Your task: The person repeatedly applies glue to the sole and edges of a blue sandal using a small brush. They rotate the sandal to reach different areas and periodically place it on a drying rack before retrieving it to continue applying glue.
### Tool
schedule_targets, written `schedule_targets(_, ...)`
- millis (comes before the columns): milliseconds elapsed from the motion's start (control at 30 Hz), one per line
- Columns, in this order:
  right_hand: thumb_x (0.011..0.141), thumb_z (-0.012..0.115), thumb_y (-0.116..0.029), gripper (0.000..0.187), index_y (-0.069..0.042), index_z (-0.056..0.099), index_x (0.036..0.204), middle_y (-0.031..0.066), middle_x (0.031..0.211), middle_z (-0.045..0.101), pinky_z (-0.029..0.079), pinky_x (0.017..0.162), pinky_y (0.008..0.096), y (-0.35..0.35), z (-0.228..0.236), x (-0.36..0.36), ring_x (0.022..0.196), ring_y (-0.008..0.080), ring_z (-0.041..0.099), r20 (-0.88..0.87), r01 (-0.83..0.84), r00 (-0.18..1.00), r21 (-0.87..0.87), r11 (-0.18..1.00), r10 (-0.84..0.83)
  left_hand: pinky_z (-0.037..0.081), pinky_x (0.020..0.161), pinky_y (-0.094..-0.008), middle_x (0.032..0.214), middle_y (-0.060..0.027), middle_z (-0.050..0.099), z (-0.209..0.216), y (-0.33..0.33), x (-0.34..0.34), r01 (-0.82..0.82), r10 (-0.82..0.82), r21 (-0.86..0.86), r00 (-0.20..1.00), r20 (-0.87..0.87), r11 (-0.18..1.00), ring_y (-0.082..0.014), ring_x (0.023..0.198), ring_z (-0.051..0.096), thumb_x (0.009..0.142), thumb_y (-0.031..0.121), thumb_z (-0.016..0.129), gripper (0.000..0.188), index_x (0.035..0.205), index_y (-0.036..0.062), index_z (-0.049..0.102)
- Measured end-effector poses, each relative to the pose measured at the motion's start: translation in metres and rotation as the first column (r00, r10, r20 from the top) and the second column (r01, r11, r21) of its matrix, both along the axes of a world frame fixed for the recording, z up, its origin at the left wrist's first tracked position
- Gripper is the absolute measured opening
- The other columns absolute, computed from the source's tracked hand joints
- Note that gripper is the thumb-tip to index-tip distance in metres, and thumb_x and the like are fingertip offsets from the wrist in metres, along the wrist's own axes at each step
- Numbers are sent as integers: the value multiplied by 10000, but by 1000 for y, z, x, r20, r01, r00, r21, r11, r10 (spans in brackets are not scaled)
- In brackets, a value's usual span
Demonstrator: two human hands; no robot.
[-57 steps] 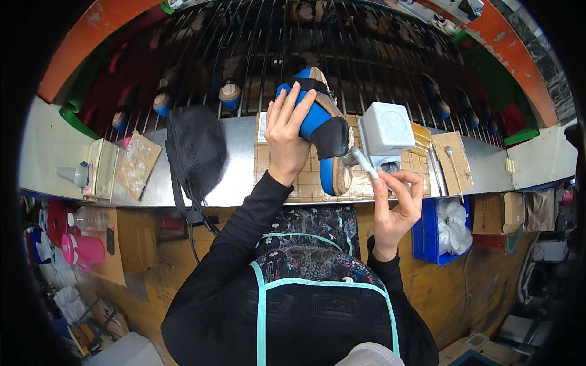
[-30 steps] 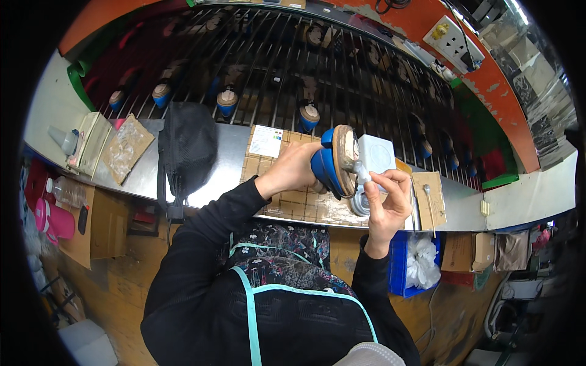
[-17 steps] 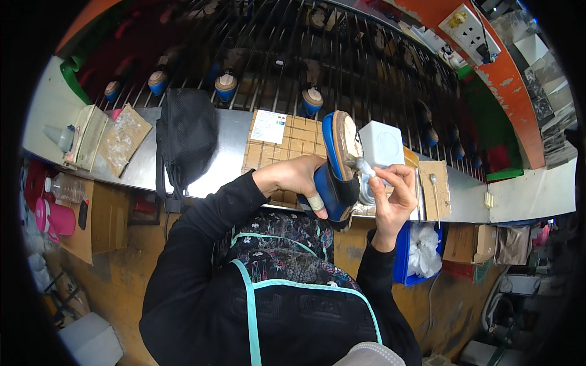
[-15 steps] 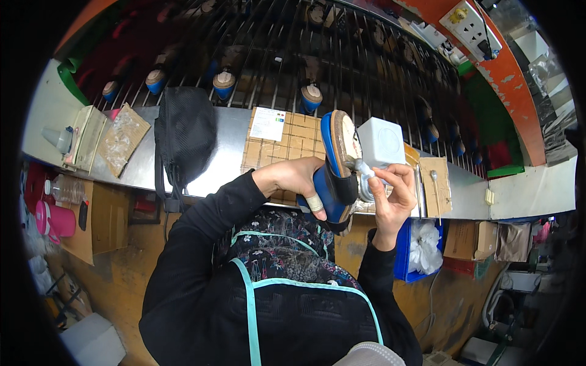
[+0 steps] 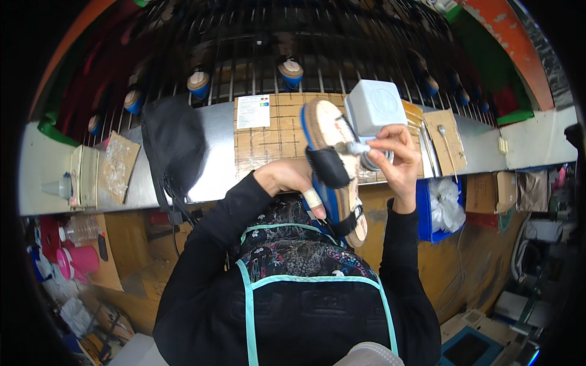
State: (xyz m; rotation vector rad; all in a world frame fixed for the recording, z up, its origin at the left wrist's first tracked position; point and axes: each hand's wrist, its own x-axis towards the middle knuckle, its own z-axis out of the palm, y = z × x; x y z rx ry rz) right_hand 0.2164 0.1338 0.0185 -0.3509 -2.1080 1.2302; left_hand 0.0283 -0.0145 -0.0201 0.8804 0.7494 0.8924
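My left hand, with a wrap of tape on its thumb, is closed around a sandal. The sandal is tilted up above the bench edge, with its pale face toward me, a blue side and black straps. In my right hand, thumb and fingers pinch a small brush with a whitish handle. Its dark tip meets the sandal beside the wide black strap. Behind my right fingers stands a white square container, with a round grey-white piece below it, partly hidden.
A cardboard sheet with a white label lies on the metal bench, beside a black bag. On the right, a swab-tipped stick rests on cardboard. Farther back, a rack of bars holds several blue shoe forms. A blue bin sits below right.
The sandal has turned so more of its pale face and both straps show. My right hand keeps the brush against it. The whole view has shifted, with the bench sitting higher.
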Motion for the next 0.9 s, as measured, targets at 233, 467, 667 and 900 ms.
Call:
schedule_targets(233,768,771,-155,97,-102,756,848,-10,752,610,352,681,294,5,-34,74,606,83,538,243,497,781,316,808,-575,456,1024,-426,1300,-171,561,-18,-33,-11,-509,464,-32,755,463,860,-276,1195,555,647,382,845,877,1345,13,464)
schedule_targets(467,778,753,-199,60,-162,730,818,-18,773,596,271,719,347,14,-58,78,654,153,541,131,440,631,751,492,-765,535,740,-564,1004,-265,600,-9,-26,-13,-653,653,-310,381,655,691,-400,844,633,676,887,464,1101,1311,-10,396)
schedule_targets(667,781,749,-192,74,-130,734,819,1,707,580,261,703,337,20,-52,79,607,166,514,172,326,688,795,512,-705,470,716,-402,950,-189,577,1,-19,-20,-488,292,20,554,780,873,-272,649,589,815,765,413,1011,1402,-47,281)
schedule_targets(900,930,632,-248,274,5,708,858,1,643,593,309,462,229,44,-72,101,505,55,415,545,496,740,-46,867,-394,504,782,-414,932,-180,584,-21,-36,-38,-496,504,-181,660,558,849,-302,615,594,894,571,525,850,1443,-11,240)
